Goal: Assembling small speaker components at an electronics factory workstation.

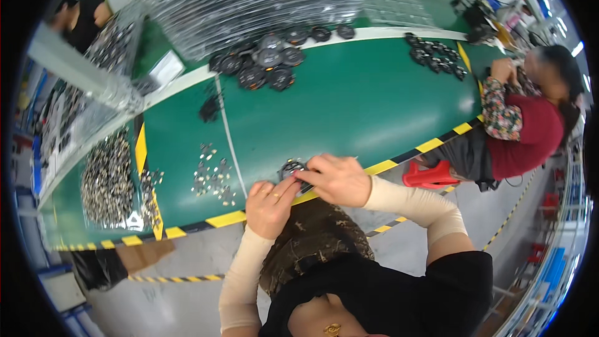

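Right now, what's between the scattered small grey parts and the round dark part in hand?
Head view: a thin white line on the green tabletop, left of the round part.

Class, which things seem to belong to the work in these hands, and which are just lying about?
Likely the job's:
round dark part, between left hand and right hand
black discs, clustered at the far side
small pieces, scattered on the green table

Probably lying about:
black bag, below the table
brown cardboard, beside it
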Demonstrator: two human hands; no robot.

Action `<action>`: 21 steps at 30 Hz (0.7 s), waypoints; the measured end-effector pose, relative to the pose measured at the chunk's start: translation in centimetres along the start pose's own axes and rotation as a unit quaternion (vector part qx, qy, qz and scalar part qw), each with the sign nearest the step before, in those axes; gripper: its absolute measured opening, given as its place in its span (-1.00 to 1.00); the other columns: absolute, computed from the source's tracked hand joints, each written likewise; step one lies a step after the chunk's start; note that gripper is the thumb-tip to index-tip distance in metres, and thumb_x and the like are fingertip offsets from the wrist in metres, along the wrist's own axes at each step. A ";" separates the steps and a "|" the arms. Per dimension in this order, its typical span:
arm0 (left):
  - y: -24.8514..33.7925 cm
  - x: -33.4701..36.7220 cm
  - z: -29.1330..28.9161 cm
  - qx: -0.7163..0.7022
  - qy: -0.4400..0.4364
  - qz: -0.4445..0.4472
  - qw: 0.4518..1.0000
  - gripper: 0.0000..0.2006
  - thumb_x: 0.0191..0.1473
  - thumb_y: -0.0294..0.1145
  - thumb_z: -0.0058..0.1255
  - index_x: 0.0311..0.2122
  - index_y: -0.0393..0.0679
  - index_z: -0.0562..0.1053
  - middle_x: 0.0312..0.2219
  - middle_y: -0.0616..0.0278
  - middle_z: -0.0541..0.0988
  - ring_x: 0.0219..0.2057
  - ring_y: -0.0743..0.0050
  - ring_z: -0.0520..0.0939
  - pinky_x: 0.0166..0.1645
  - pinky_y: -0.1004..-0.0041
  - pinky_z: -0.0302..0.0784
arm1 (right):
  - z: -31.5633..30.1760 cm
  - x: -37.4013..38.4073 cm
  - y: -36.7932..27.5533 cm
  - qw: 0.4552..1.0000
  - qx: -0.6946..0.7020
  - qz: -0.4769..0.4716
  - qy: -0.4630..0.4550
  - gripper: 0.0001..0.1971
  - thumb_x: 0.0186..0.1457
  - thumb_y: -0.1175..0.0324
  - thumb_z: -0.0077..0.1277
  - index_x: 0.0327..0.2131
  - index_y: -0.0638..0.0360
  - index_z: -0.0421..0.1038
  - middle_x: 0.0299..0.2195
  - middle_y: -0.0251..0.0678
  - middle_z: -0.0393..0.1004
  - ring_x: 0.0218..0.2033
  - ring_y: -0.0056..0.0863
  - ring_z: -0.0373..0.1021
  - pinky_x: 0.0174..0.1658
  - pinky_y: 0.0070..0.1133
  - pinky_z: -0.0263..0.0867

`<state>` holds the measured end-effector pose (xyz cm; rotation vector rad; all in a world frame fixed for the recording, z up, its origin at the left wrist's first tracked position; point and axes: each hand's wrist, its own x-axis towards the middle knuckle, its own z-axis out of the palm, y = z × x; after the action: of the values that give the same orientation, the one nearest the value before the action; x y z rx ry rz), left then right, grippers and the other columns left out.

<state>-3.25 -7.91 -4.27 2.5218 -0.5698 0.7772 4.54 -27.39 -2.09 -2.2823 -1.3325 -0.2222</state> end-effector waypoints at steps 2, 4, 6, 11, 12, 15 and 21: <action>0.6 0.5 0.0 -0.005 0.002 0.007 1.000 -0.73 -0.20 -0.51 0.22 -0.27 -0.11 0.58 -0.20 0.35 0.62 -0.43 0.42 0.51 -0.28 0.40 0.41 | -0.5 -1.0 0.4 1.000 -0.025 0.009 0.010 -0.58 -0.21 0.46 0.16 -0.15 0.01 0.52 -0.40 -0.43 0.34 -0.39 -0.49 0.42 -0.46 -0.55 0.37; 0.6 0.4 0.2 -0.001 -0.002 -0.007 1.000 -0.74 -0.16 -0.46 0.26 -0.26 -0.08 0.58 -0.18 0.34 0.60 -0.40 0.37 0.49 -0.28 0.38 0.40 | -1.4 -1.7 1.1 0.998 -0.051 0.031 0.020 -0.58 -0.21 0.46 0.14 -0.15 0.02 0.52 -0.40 -0.44 0.33 -0.39 -0.50 0.41 -0.47 -0.54 0.37; 0.4 0.2 0.4 -0.008 -0.004 0.009 1.000 -0.74 -0.17 -0.46 0.26 -0.26 -0.09 0.58 -0.18 0.34 0.60 -0.39 0.37 0.49 -0.28 0.37 0.41 | -2.9 -3.0 2.8 0.992 -0.084 0.093 0.028 -0.61 -0.17 0.44 0.11 -0.15 0.06 0.52 -0.40 -0.39 0.37 -0.41 -0.45 0.43 -0.45 -0.49 0.39; 0.5 0.4 0.2 -0.001 -0.005 0.002 1.000 -0.74 -0.21 -0.50 0.30 -0.30 -0.10 0.58 -0.23 0.36 0.62 -0.40 0.35 0.51 -0.26 0.37 0.42 | -6.6 -7.1 8.8 0.954 -0.158 0.227 0.113 -0.72 -0.07 0.34 0.14 -0.20 0.04 0.56 -0.46 -0.33 0.41 -0.49 -0.32 0.46 -0.45 -0.42 0.40; 0.5 0.5 0.2 -0.003 -0.004 0.003 1.000 -0.74 -0.21 -0.50 0.30 -0.30 -0.10 0.58 -0.23 0.36 0.62 -0.40 0.35 0.51 -0.26 0.37 0.42 | -7.2 -7.6 9.6 0.945 -0.176 0.244 0.125 -0.74 -0.06 0.31 0.16 -0.22 0.02 0.57 -0.47 -0.32 0.41 -0.51 -0.30 0.46 -0.45 -0.41 0.40; 0.5 0.7 0.6 -0.005 -0.009 0.000 1.000 -0.74 -0.21 -0.52 0.29 -0.30 -0.11 0.58 -0.23 0.35 0.62 -0.40 0.35 0.52 -0.26 0.37 0.42 | -7.6 -8.3 12.6 0.926 -0.230 0.271 0.125 -0.76 0.01 0.19 0.19 -0.22 -0.02 0.58 -0.47 -0.32 0.41 -0.53 -0.27 0.46 -0.47 -0.39 0.38; 0.2 0.6 0.5 0.001 0.001 0.018 1.000 -0.74 -0.19 -0.49 0.26 -0.28 -0.10 0.58 -0.22 0.35 0.60 -0.39 0.38 0.50 -0.28 0.38 0.42 | -9.5 -5.0 22.6 0.897 -0.280 0.324 0.112 -0.74 0.12 0.06 0.06 -0.24 -0.09 0.60 -0.44 -0.24 0.50 -0.47 -0.16 0.50 -0.40 -0.30 0.42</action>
<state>-2.68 -8.53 -4.17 2.5185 -0.6163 0.7937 22.20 -45.09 -3.03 -2.9138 -0.3512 -0.6785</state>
